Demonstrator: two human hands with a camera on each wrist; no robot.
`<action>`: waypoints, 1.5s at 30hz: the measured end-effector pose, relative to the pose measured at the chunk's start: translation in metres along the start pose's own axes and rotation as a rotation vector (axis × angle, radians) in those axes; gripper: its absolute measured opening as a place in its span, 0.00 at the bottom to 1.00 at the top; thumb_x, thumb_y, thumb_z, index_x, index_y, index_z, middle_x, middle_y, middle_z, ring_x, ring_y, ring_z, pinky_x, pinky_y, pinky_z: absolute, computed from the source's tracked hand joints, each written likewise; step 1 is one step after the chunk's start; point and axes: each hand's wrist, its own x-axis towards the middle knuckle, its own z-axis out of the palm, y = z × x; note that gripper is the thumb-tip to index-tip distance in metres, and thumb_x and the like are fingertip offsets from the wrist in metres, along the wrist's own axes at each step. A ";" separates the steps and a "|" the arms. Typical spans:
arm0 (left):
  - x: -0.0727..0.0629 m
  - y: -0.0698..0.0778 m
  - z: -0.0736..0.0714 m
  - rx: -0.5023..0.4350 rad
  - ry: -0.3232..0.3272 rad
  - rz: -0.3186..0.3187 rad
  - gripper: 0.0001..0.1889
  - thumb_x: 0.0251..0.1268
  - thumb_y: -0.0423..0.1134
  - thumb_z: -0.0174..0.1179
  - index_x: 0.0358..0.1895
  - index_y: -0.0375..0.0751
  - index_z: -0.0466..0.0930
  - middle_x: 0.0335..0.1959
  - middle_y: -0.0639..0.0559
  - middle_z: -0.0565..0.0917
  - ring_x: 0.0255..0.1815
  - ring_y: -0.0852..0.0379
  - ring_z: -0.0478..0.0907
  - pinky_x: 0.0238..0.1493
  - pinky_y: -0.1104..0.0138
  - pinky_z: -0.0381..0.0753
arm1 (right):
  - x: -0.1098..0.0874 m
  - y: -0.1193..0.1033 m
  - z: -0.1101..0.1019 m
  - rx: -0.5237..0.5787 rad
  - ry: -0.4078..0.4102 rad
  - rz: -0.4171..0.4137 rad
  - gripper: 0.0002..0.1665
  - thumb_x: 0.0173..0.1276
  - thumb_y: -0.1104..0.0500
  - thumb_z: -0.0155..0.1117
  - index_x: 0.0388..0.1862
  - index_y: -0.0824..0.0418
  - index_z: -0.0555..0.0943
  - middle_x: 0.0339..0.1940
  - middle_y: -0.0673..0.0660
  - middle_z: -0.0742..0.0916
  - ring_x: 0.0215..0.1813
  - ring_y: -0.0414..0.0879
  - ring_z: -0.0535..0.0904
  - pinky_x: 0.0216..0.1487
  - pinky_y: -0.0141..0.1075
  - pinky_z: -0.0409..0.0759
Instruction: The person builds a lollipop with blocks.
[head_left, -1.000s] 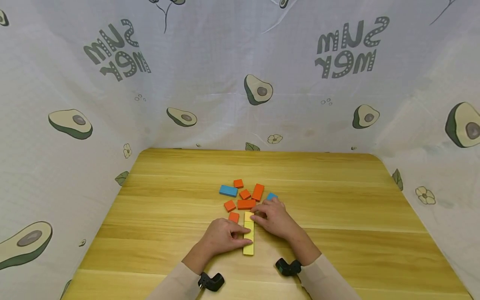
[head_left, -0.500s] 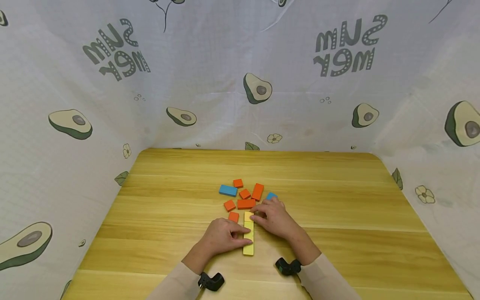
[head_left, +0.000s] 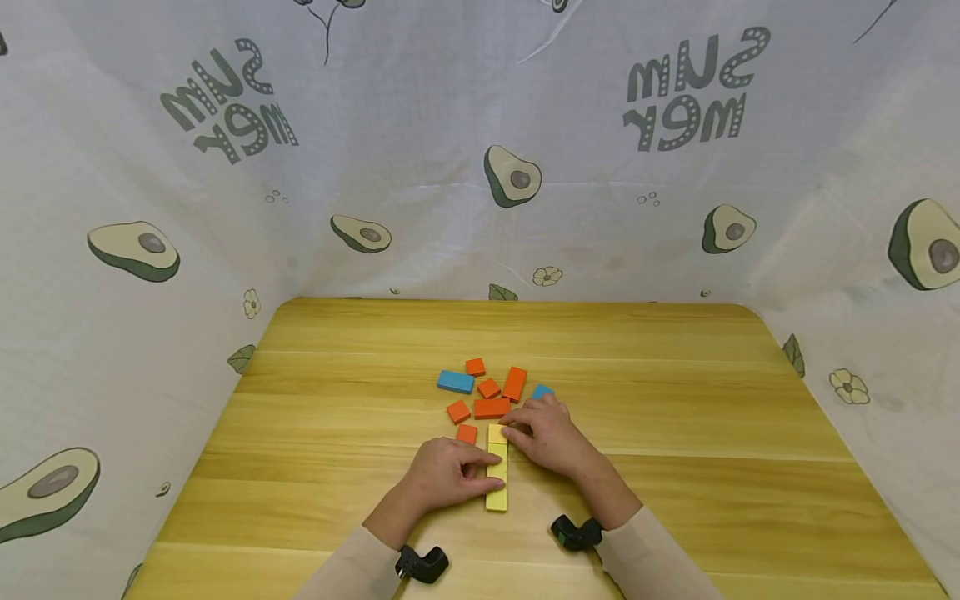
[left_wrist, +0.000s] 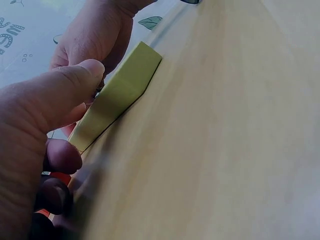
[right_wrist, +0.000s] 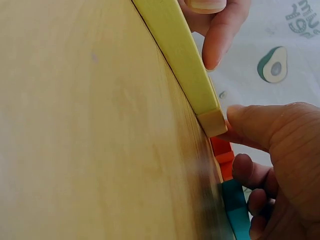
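In the head view, a long yellow block (head_left: 497, 502) lies pointing away from me on the table. A smaller yellow block (head_left: 496, 433) meets its far end. My left hand (head_left: 442, 473) comes from the left, thumb and index finger holding the long block. From the right, my right hand (head_left: 551, 435) pinches the small block between thumb and index finger. In the right wrist view, the small block (right_wrist: 212, 123) sits flush against the long one (right_wrist: 180, 55), the thumb at its edge. The left wrist view shows my left thumb (left_wrist: 80, 82) over the long block (left_wrist: 120, 87).
Beyond the yellow blocks lie two orange rectangular blocks (head_left: 492, 409) and several orange squares (head_left: 458, 412). A blue block (head_left: 455, 382) is at the back left; another blue block (head_left: 543, 392) is partly hidden behind my right fingers. A printed cloth (head_left: 420, 167) surrounds the wooden table (head_left: 675, 400).
Both hands and the blocks hold their places. Only the head view has shifted very slightly.
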 end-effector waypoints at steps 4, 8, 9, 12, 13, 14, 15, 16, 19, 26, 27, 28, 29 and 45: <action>0.000 0.000 0.000 0.011 -0.006 -0.007 0.18 0.59 0.55 0.74 0.50 0.54 0.91 0.14 0.67 0.72 0.18 0.79 0.59 0.25 0.83 0.58 | 0.001 0.000 -0.001 0.016 -0.004 0.009 0.07 0.72 0.52 0.68 0.45 0.50 0.89 0.39 0.47 0.86 0.46 0.44 0.71 0.48 0.42 0.64; 0.001 0.001 0.000 0.056 -0.025 -0.040 0.21 0.65 0.54 0.68 0.60 0.55 0.86 0.14 0.68 0.69 0.16 0.76 0.58 0.22 0.80 0.57 | 0.001 0.001 -0.002 0.034 -0.005 0.014 0.07 0.73 0.54 0.67 0.45 0.50 0.89 0.39 0.47 0.85 0.46 0.44 0.71 0.49 0.42 0.64; 0.001 0.001 0.000 0.070 -0.034 -0.051 0.22 0.66 0.54 0.66 0.62 0.55 0.84 0.14 0.68 0.67 0.15 0.75 0.58 0.21 0.79 0.57 | 0.001 0.001 -0.002 0.036 -0.004 0.013 0.07 0.73 0.54 0.67 0.45 0.50 0.89 0.39 0.47 0.85 0.46 0.44 0.71 0.49 0.42 0.64; 0.002 0.002 -0.001 0.107 -0.067 -0.087 0.25 0.68 0.55 0.63 0.66 0.56 0.81 0.12 0.69 0.64 0.14 0.74 0.56 0.19 0.77 0.56 | 0.001 0.001 -0.002 0.039 0.000 0.010 0.07 0.73 0.54 0.67 0.45 0.50 0.89 0.40 0.47 0.86 0.47 0.44 0.72 0.49 0.42 0.64; 0.002 0.002 -0.001 0.113 -0.076 -0.096 0.25 0.69 0.56 0.62 0.67 0.56 0.80 0.12 0.69 0.63 0.13 0.73 0.56 0.18 0.77 0.56 | 0.002 0.001 -0.002 0.039 0.000 0.009 0.07 0.73 0.54 0.68 0.45 0.50 0.89 0.40 0.47 0.86 0.47 0.44 0.72 0.49 0.42 0.64; 0.002 0.002 -0.001 0.119 -0.082 -0.102 0.26 0.69 0.56 0.62 0.68 0.55 0.79 0.12 0.69 0.63 0.13 0.73 0.56 0.18 0.76 0.56 | 0.002 0.001 -0.002 0.038 0.000 0.007 0.07 0.72 0.54 0.68 0.45 0.50 0.89 0.40 0.47 0.86 0.47 0.44 0.72 0.49 0.42 0.64; 0.003 0.003 -0.001 0.119 -0.087 -0.110 0.26 0.69 0.56 0.62 0.68 0.55 0.79 0.12 0.69 0.63 0.13 0.73 0.56 0.18 0.76 0.56 | 0.002 0.002 -0.002 0.037 0.001 0.006 0.07 0.72 0.54 0.68 0.45 0.49 0.89 0.40 0.47 0.86 0.47 0.44 0.72 0.49 0.42 0.64; 0.003 0.003 -0.001 0.119 -0.091 -0.115 0.27 0.69 0.57 0.62 0.68 0.55 0.79 0.12 0.68 0.63 0.12 0.73 0.56 0.18 0.76 0.56 | 0.002 0.002 -0.002 0.035 0.001 0.004 0.06 0.72 0.54 0.68 0.44 0.49 0.90 0.40 0.47 0.86 0.47 0.44 0.72 0.48 0.42 0.64; 0.003 0.004 -0.002 0.111 -0.097 -0.129 0.27 0.69 0.57 0.62 0.68 0.54 0.79 0.12 0.68 0.63 0.12 0.72 0.57 0.18 0.75 0.56 | 0.002 0.001 -0.002 0.029 0.002 -0.002 0.06 0.72 0.54 0.68 0.44 0.49 0.90 0.39 0.48 0.86 0.46 0.44 0.71 0.48 0.41 0.63; 0.004 0.005 -0.004 0.105 -0.120 -0.147 0.27 0.70 0.57 0.61 0.69 0.54 0.79 0.12 0.68 0.65 0.13 0.72 0.58 0.18 0.75 0.58 | 0.002 0.002 -0.001 0.017 0.008 -0.007 0.06 0.72 0.53 0.68 0.45 0.48 0.89 0.38 0.47 0.85 0.46 0.44 0.72 0.48 0.41 0.64; 0.004 0.005 -0.004 0.109 -0.122 -0.147 0.27 0.70 0.57 0.61 0.69 0.54 0.79 0.12 0.68 0.64 0.13 0.72 0.58 0.18 0.75 0.58 | 0.002 0.002 -0.001 0.016 0.008 -0.006 0.06 0.72 0.53 0.68 0.45 0.48 0.89 0.38 0.46 0.85 0.45 0.44 0.71 0.48 0.41 0.64; 0.004 0.005 -0.004 0.112 -0.125 -0.149 0.27 0.70 0.58 0.60 0.69 0.55 0.78 0.12 0.68 0.64 0.13 0.72 0.58 0.18 0.75 0.57 | 0.003 0.002 -0.001 0.019 0.007 -0.003 0.06 0.72 0.53 0.68 0.45 0.48 0.89 0.36 0.45 0.84 0.44 0.43 0.71 0.47 0.41 0.63; 0.004 0.005 -0.004 0.114 -0.127 -0.151 0.27 0.70 0.58 0.60 0.70 0.55 0.78 0.12 0.68 0.63 0.12 0.72 0.57 0.18 0.75 0.57 | 0.003 0.002 -0.001 0.026 0.006 -0.001 0.06 0.73 0.54 0.67 0.45 0.48 0.89 0.35 0.45 0.84 0.44 0.43 0.70 0.47 0.41 0.63; 0.005 0.009 -0.005 0.137 -0.172 -0.181 0.29 0.69 0.63 0.59 0.70 0.58 0.78 0.09 0.67 0.58 0.12 0.69 0.54 0.17 0.72 0.55 | 0.005 0.017 -0.018 0.191 0.114 0.091 0.11 0.77 0.60 0.61 0.51 0.57 0.88 0.45 0.53 0.89 0.51 0.51 0.80 0.55 0.51 0.78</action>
